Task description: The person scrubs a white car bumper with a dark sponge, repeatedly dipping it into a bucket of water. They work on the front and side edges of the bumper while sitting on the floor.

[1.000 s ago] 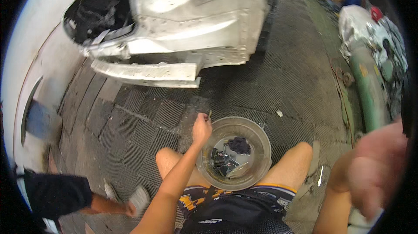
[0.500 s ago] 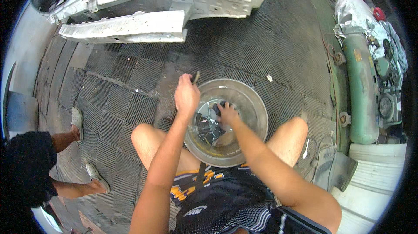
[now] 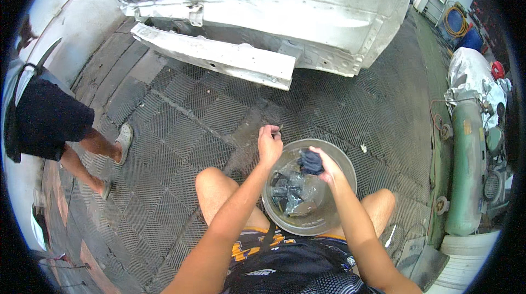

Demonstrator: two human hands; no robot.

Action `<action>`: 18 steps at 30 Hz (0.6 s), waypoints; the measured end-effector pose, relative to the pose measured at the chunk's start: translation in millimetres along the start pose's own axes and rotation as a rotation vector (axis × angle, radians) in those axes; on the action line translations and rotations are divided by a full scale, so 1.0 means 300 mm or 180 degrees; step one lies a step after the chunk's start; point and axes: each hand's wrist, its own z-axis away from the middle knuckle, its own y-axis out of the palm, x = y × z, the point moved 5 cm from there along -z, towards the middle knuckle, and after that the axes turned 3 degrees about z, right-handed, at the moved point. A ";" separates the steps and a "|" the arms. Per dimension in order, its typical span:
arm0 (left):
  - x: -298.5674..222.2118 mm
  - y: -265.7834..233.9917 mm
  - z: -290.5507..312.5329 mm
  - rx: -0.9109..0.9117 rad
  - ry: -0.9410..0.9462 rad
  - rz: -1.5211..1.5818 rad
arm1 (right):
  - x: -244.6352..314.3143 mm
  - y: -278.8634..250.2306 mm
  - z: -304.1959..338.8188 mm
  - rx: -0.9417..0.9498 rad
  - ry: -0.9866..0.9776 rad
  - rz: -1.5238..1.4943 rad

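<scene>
A round metal basin [image 3: 300, 229] sits between my knees, with water and several dark pieces [image 3: 286, 189] in it. At the basin's far right side, my right hand [image 3: 327, 166] is closed around a bunched dark cloth [image 3: 310, 162], just over the water. My left hand [image 3: 269, 145] is above the basin's far left rim, with its fingers closed on a small thin piece [image 3: 279, 129]. The fingers mostly hide this piece, and its kind cannot be made out.
Ahead lies a bare whitish car body [image 3: 323, 26] with a long sill-like panel [image 3: 219, 56] jutting out. A person in dark shorts [image 3: 52, 116] stands at left on the ribbed floor mats [image 3: 159, 168]. A green cylinder tank [image 3: 464, 179] is at right.
My right hand has come up from the water with the dark cloth. My left hand stays closed beside the rim. The view has shifted, and the person at left has changed stance.
</scene>
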 end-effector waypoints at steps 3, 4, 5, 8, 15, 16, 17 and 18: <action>0.011 0.016 0.012 0.0044 -0.0433 0.0450 | -0.005 0.001 0.037 0.0090 -0.0511 -0.0872; 0.019 0.013 0.015 -0.0003 -0.0523 0.0552 | -0.014 -0.008 0.040 0.0024 -0.0739 -0.0996; 0.054 0.029 0.008 0.0009 -0.0462 0.0737 | -0.031 -0.074 -0.005 -0.0079 -0.0795 -0.1087; 0.062 0.058 0.009 0.0043 -0.0874 0.1225 | -0.066 -0.195 -0.049 -0.0408 -0.0796 -0.1877; 0.077 0.007 0.018 -0.0401 -0.1189 0.2067 | -0.089 0.084 0.098 -0.0201 -0.0934 -0.1823; 0.068 0.013 0.020 -0.0400 -0.1284 0.2125 | -0.079 0.067 0.100 -0.0324 -0.1118 -0.1693; 0.069 0.011 0.024 -0.0421 -0.1489 0.2482 | -0.080 0.021 0.074 -0.0390 -0.1188 -0.1502; 0.075 -0.001 0.023 -0.0618 -0.1627 0.2742 | -0.075 -0.009 0.048 -0.0278 -0.1023 -0.1739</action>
